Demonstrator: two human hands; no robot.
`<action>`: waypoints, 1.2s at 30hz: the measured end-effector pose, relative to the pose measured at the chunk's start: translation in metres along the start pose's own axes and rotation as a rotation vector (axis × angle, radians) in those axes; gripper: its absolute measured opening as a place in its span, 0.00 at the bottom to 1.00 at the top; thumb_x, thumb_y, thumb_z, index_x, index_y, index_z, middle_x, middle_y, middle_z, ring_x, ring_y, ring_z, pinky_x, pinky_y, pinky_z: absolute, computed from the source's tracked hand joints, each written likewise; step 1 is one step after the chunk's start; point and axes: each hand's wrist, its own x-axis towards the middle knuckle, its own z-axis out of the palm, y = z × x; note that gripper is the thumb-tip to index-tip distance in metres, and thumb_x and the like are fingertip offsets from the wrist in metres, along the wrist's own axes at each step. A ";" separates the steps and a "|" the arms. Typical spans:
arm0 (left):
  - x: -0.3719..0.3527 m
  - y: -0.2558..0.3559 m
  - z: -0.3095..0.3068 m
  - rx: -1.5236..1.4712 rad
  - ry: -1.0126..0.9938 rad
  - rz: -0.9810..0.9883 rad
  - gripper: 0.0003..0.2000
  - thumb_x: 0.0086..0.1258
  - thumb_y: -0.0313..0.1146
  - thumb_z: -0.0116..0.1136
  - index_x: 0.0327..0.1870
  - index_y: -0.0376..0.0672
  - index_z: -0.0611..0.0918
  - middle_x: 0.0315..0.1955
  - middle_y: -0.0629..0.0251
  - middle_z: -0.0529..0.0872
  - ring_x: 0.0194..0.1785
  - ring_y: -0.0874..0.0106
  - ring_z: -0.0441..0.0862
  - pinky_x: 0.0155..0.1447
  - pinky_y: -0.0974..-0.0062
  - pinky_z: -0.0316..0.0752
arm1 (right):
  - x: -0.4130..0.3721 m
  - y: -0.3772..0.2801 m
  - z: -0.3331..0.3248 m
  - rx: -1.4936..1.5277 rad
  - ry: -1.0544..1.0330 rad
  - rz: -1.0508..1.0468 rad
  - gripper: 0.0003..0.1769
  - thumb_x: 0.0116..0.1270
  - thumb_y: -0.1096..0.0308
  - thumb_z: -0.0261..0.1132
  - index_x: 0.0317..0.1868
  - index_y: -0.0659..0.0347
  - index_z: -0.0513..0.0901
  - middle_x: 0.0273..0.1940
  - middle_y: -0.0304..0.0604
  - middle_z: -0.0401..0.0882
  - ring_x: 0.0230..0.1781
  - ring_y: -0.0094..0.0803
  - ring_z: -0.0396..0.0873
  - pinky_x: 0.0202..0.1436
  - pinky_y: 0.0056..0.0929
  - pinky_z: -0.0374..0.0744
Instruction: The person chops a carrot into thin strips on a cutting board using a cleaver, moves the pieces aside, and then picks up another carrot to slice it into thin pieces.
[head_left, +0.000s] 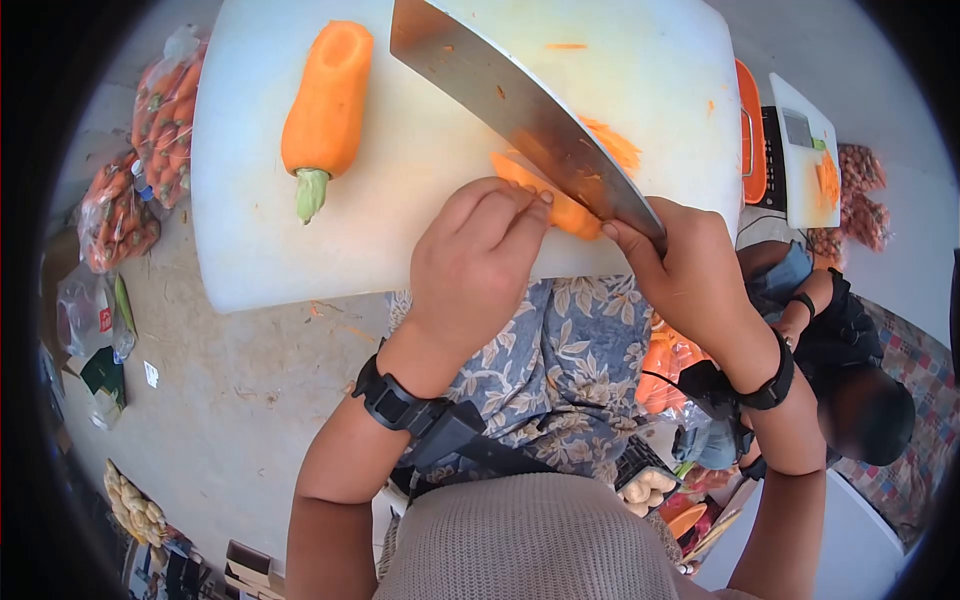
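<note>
A wide knife [520, 100] is in my right hand [690, 265], its fingers wrapped round the handle end. The blade slants across the white cutting board [240, 230], over an orange vegetable piece [573, 215]. My left hand [480, 255] presses its curled fingertips on that piece, beside the blade. Thin orange shreds [615, 148] lie on the far side of the blade. A whole peeled orange squash [328, 105] with a green stem rests at the left of the board.
Bags of carrots [165, 115] stand on the floor at the left. At the right, a co-worker [850, 350] sits near another white board [800, 150] with orange shreds. An orange tray [750, 130] is beside my board. A bag of orange vegetables [665, 370] lies below.
</note>
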 end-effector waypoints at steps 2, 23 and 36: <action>0.000 0.000 -0.001 0.001 -0.001 -0.002 0.11 0.52 0.24 0.69 0.38 0.38 0.86 0.35 0.63 0.84 0.43 0.62 0.81 0.45 0.68 0.79 | -0.006 0.000 -0.006 -0.035 0.035 -0.037 0.12 0.64 0.66 0.66 0.28 0.66 0.79 0.18 0.55 0.74 0.21 0.54 0.77 0.26 0.43 0.74; -0.001 -0.003 -0.001 0.031 0.013 0.025 0.07 0.56 0.25 0.63 0.36 0.39 0.87 0.35 0.66 0.85 0.44 0.67 0.82 0.44 0.73 0.80 | -0.027 0.000 -0.024 -0.181 -0.082 -0.032 0.12 0.65 0.66 0.65 0.29 0.66 0.78 0.18 0.56 0.74 0.22 0.55 0.77 0.27 0.46 0.75; 0.002 0.001 -0.004 -0.033 -0.003 -0.014 0.10 0.52 0.22 0.69 0.36 0.38 0.87 0.35 0.64 0.85 0.43 0.63 0.83 0.46 0.70 0.80 | -0.029 0.015 -0.003 -0.011 0.026 -0.010 0.09 0.66 0.67 0.65 0.33 0.65 0.81 0.19 0.55 0.75 0.21 0.53 0.77 0.26 0.43 0.74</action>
